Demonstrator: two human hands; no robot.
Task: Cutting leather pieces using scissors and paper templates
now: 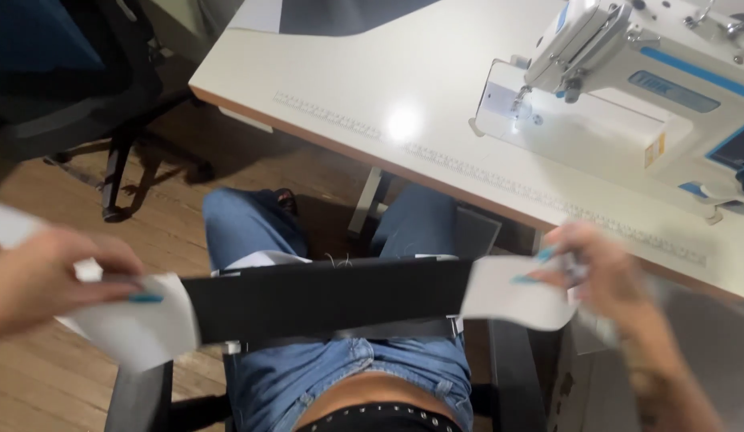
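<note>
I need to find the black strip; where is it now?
In the head view, the black strip stretches across the person's lap between the left hand and right hand, below the table's edge.

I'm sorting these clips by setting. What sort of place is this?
Most likely a sewing workshop. A white industrial sewing machine stands on a pale work table with a ruler strip along its edge, and both hands, left and right, stretch a black-and-white fabric strip across the lap.
</note>
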